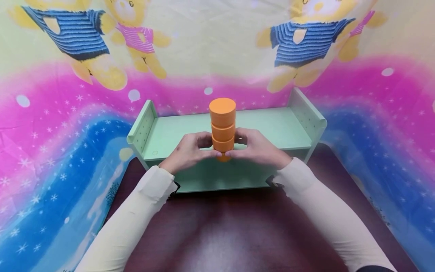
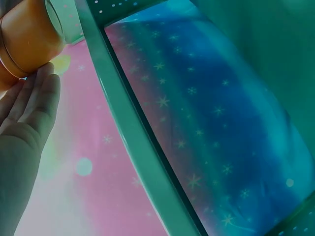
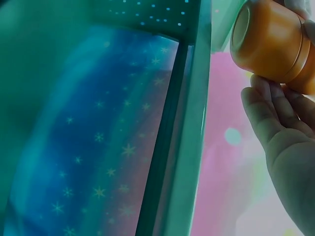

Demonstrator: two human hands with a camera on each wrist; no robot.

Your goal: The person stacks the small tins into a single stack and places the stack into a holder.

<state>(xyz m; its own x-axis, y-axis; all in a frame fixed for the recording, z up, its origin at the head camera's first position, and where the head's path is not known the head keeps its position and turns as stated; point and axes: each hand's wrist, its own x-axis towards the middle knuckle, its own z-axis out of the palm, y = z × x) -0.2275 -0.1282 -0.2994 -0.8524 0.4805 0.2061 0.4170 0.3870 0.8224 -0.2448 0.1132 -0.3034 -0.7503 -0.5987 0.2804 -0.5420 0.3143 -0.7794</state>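
Observation:
A tall stack of orange cups [image 1: 222, 117] stands upright between both hands, its flat round top uppermost. From the left side, the left hand [image 1: 190, 149] holds the lower part, thumb in front and fingers reaching behind. Mirroring it, the right hand [image 1: 257, 149] grips the same part from the right, and the two thumbs nearly meet at the front. In the left wrist view, fingers lie along the lowest orange cup [image 2: 34, 34]. The right wrist view shows that cup's pale base, with fingertips against the orange side [image 3: 275, 44].
Behind and below the hands, a pale green two-level shelf [image 1: 268, 128] with raised, perforated side panels stands on a dark reddish-brown table [image 1: 224, 230]. A printed cloth [image 1: 210, 45] with bears and snowflakes hangs around the back and sides.

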